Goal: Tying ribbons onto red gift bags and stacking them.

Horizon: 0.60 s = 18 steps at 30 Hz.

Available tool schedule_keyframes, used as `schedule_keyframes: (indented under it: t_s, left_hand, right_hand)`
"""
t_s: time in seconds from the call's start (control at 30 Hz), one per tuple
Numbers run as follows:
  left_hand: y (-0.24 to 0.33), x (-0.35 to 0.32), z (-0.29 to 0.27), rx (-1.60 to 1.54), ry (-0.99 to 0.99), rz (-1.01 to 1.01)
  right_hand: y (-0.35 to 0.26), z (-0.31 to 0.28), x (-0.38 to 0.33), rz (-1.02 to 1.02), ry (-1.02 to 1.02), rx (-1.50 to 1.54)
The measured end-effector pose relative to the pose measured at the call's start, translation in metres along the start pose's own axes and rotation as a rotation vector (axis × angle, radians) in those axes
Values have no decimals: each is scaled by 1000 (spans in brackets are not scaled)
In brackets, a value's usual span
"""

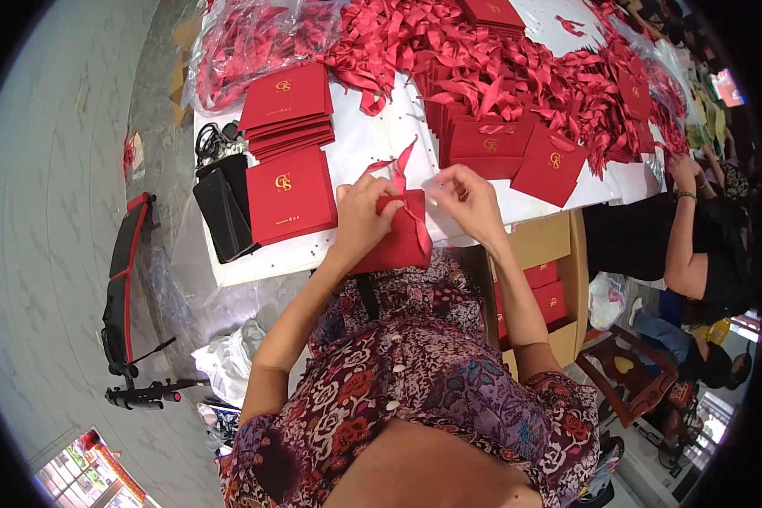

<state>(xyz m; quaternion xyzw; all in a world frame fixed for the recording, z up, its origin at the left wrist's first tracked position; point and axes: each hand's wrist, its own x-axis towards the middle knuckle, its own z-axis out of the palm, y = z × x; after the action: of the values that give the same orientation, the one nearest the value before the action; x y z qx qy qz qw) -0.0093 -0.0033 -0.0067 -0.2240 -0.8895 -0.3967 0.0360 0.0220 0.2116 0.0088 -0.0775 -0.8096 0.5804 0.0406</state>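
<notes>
My left hand [364, 218] is closed on the upper left edge of a small red paper bag [395, 247], which lies at the table's near edge in front of my body. A red ribbon [405, 161] sticks up from the bag's top, and part of it runs down the front. Just to the right, my right hand [476, 206] pinches a small whitish, see-through piece [436, 181] beside the bag's upper right corner. Exactly what that piece is cannot be made out.
Left of my hands are stacked red folders [289, 196] and a black phone [220, 216]. Upright red bags with ribbons [491, 146] crowd the far right. A cardboard box [577, 284] with red items stands beside me. Another person's arm [684, 229] reaches in at the right.
</notes>
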Motion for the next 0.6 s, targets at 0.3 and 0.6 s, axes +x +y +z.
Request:
schedule_keyframes:
  t_s: [0.3,0.6]
  left_hand:
    - [-13,11,14,-59,58,1]
    - [39,-38,33,-1102,-101,-366]
  right_hand:
    - [-8,-1,-19,-16,-505,-340]
    - [1,33,-3,281,-215,339]
